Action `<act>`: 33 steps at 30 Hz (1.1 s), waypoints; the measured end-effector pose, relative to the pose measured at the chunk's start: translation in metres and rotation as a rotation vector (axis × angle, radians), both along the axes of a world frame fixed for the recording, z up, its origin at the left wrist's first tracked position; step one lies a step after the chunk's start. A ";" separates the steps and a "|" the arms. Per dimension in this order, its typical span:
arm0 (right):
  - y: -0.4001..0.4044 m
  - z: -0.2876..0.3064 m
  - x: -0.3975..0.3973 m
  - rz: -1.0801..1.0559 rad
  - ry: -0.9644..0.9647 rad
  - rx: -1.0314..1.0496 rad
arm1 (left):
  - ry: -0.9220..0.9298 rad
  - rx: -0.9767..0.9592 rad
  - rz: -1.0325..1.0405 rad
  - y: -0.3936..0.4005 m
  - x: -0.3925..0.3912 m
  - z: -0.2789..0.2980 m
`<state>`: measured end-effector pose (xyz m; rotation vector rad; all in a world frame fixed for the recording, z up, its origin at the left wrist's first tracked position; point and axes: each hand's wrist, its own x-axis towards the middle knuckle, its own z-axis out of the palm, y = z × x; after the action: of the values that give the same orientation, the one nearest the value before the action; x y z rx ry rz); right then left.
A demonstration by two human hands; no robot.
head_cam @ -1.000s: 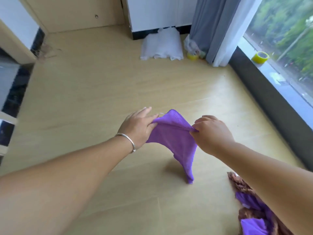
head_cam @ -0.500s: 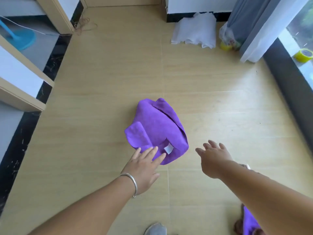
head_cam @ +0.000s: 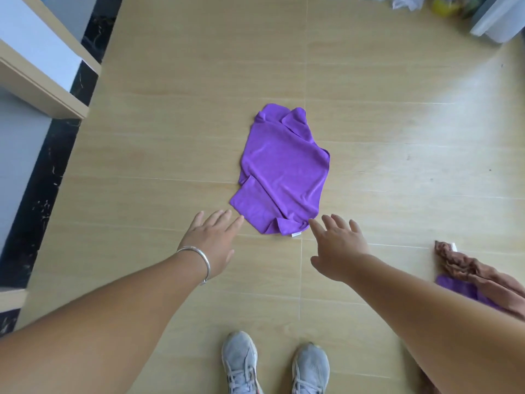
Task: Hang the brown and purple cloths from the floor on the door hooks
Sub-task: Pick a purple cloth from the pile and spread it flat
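Note:
A purple cloth (head_cam: 284, 172) lies crumpled flat on the wooden floor, a small white label at its near edge. My left hand (head_cam: 211, 243), with a silver bangle on the wrist, hovers just left of the cloth's near corner with fingers straight, holding nothing. My right hand (head_cam: 339, 245) is spread above the floor just right of that near edge, also holding nothing. A brown cloth (head_cam: 466, 268) lies bunched at the right edge on top of another purple cloth (head_cam: 457, 288), both partly hidden by my right forearm.
My two grey shoes (head_cam: 272, 365) stand at the bottom centre. A white cabinet (head_cam: 37, 52) with a pale wood edge and a black plinth runs along the left. A curtain hem (head_cam: 497, 21) and a plastic bag (head_cam: 443, 4) sit at the top right.
The purple cloth, held up between both hands a second ago, was let go and now lies on the floor. Both hands have opened and drawn back; the view has tilted downward.

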<state>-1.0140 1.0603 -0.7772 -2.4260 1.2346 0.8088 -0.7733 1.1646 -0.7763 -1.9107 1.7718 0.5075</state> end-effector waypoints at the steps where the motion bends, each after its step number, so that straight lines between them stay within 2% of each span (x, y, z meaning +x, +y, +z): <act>1: 0.001 -0.009 0.006 0.006 -0.009 0.003 | 0.000 -0.004 -0.012 -0.002 0.004 -0.009; 8: 0.007 -0.096 0.044 0.048 -0.061 -0.002 | -0.021 -0.015 -0.054 -0.019 0.029 -0.094; 14: -0.003 -0.192 0.059 0.048 -0.061 -0.008 | -0.015 -0.023 -0.083 -0.037 0.038 -0.187; 22: -0.028 -0.308 0.082 0.067 -0.081 -0.049 | 0.051 -0.001 -0.139 -0.072 0.047 -0.306; 25: -0.034 -0.336 0.090 0.087 -0.110 -0.108 | 0.011 -0.008 -0.172 -0.085 0.052 -0.340; 28: -0.035 -0.350 0.092 0.129 -0.109 -0.175 | 0.004 -0.102 -0.168 -0.088 0.057 -0.359; 30: -0.038 -0.349 0.086 0.135 -0.125 -0.145 | -0.002 -0.174 -0.138 -0.084 0.055 -0.363; 33: -0.039 -0.333 0.070 0.132 -0.086 -0.085 | -0.039 -0.120 -0.076 -0.064 0.041 -0.359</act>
<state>-0.9435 1.0210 -1.1098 -2.6041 1.1089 0.6919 -0.7322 1.1008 -1.1350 -1.9106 1.8791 0.3413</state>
